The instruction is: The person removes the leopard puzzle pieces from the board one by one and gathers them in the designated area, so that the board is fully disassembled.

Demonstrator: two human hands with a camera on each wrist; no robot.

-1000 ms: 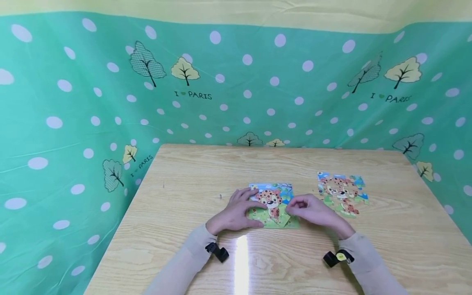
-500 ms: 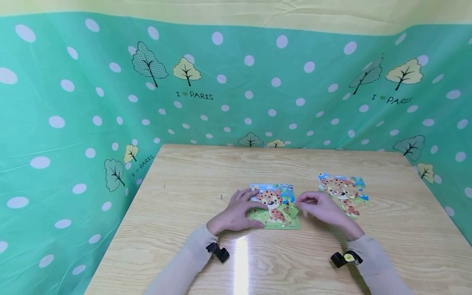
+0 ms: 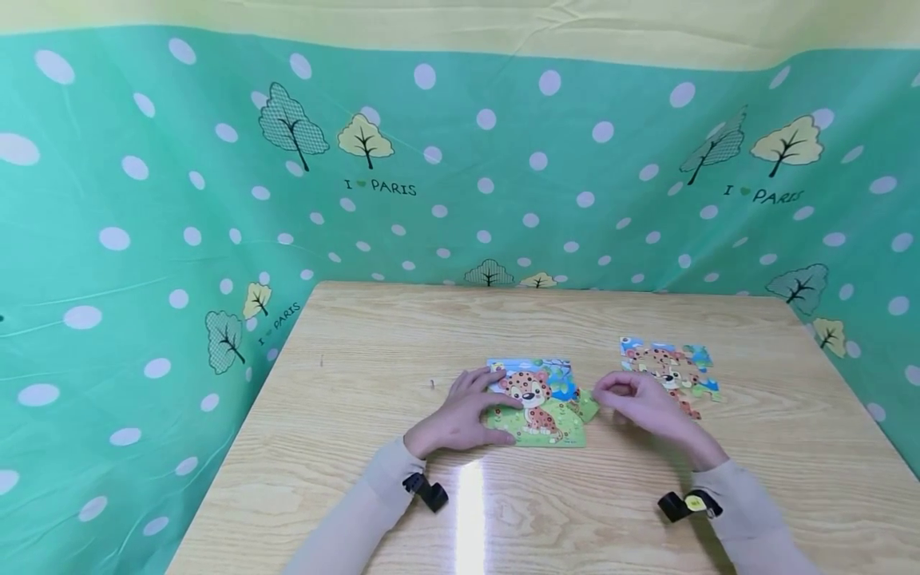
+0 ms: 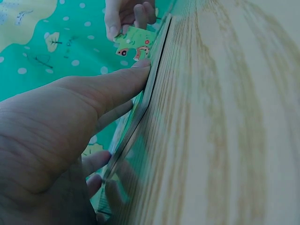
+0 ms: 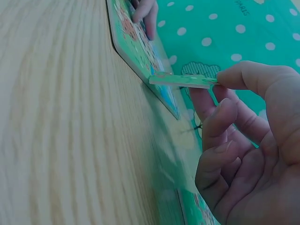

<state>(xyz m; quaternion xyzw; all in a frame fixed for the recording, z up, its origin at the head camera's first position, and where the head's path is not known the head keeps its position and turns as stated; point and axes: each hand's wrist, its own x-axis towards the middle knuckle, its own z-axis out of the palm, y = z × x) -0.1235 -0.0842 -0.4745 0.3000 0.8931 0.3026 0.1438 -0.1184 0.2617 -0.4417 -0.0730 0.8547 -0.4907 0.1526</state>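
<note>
My left hand (image 3: 465, 414) rests with spread fingers on a leopard-picture puzzle board (image 3: 564, 434), which lies flat on the table. Between the thumb and a finger of my right hand (image 3: 650, 409) is a green puzzle piece (image 3: 586, 406), held at the board's right edge. The left wrist view shows flowers and a bit of leopard pattern on that piece (image 4: 133, 43). Seen from the right wrist, the piece (image 5: 183, 80) is raised above the table, its edge towards the camera. My left fingers cover part of the board's left side.
Behind and right of my right hand lies a second leopard picture (image 3: 668, 363), made of joined puzzle pieces with an uneven outline; the hand partly hides it. A tiny dark speck (image 3: 432, 384) is left of the board. Green dotted cloth (image 3: 503, 208) hangs around the wooden table (image 3: 374, 335).
My right hand has drawn the green puzzle piece to the right, from over the board's lower right part to its right edge. My left hand has stayed in place.
</note>
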